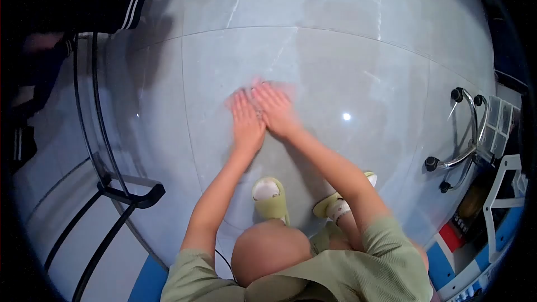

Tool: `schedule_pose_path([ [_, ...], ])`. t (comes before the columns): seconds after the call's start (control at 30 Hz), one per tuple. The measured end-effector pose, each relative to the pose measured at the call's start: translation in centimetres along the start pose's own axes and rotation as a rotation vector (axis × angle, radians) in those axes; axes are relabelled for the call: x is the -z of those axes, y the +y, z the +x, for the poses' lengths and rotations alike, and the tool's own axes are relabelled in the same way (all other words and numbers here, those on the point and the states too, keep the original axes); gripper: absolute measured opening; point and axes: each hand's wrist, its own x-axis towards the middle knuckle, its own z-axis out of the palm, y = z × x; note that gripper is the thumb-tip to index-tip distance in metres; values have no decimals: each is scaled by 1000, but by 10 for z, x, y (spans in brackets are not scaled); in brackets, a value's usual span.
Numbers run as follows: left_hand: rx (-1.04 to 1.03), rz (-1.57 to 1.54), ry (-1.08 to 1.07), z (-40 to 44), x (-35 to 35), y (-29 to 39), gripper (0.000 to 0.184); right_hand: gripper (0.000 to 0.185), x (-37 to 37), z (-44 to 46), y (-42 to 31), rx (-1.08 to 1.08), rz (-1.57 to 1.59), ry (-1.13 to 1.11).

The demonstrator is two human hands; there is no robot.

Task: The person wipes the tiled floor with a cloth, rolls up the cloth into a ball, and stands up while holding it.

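Both hands reach forward and lie flat side by side, low over the grey tiled floor. My left hand has its fingers stretched out and pointing away from me. Beside it, my right hand slants inward with its fingers also extended. Around the fingertips shows a blurred pinkish patch, perhaps a thin cloth pressed under the hands; motion smears it, so I cannot tell exactly. Darker, damp-looking areas mark the tiles near the hands.
Yellow-green slippers are on my feet, close behind the hands. A black metal rack with dark clothes stands at left. On the right are a chrome wheeled base, a clear compartment box and a white folding frame.
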Motion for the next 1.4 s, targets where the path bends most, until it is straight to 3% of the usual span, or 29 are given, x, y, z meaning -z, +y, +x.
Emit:
schedule_pose_path([
  [0.2, -191, -54, 180, 45, -28, 41, 69, 64, 34, -20, 43, -175, -169, 39],
  [0.4, -206, -45, 112, 18, -24, 32, 70, 64, 28, -37, 16, -184, -203, 9],
  [0.57, 92, -64, -65, -75, -22, -14, 72, 64, -15, -56, -40, 28, -34, -187],
  [0.63, 240, -112, -3, -114, -24, -42, 74, 64, -46, -48, -70, 147, 44, -215],
  [0.7, 321, 75, 100, -140, -19, -67, 71, 64, -69, -29, -100, 283, 41, -236],
  [0.87, 554, 137, 293, -134, -19, -103, 69, 66, -91, 47, -131, 533, -68, -307],
  [1.0, 658, 191, 340, -72, -15, -99, 68, 65, -91, 106, -110, 567, -193, -254],
  [1.1, 657, 344, 105, -21, -9, -72, 67, 64, -75, 143, -73, 555, -140, -199],
  [1.2, 443, 208, 245, 19, -14, -35, 64, 60, -26, 147, -16, 530, -112, -170],
  [1.4, 261, 71, 232, 70, -22, 60, 75, 58, 47, 102, 72, 344, -206, -119],
])
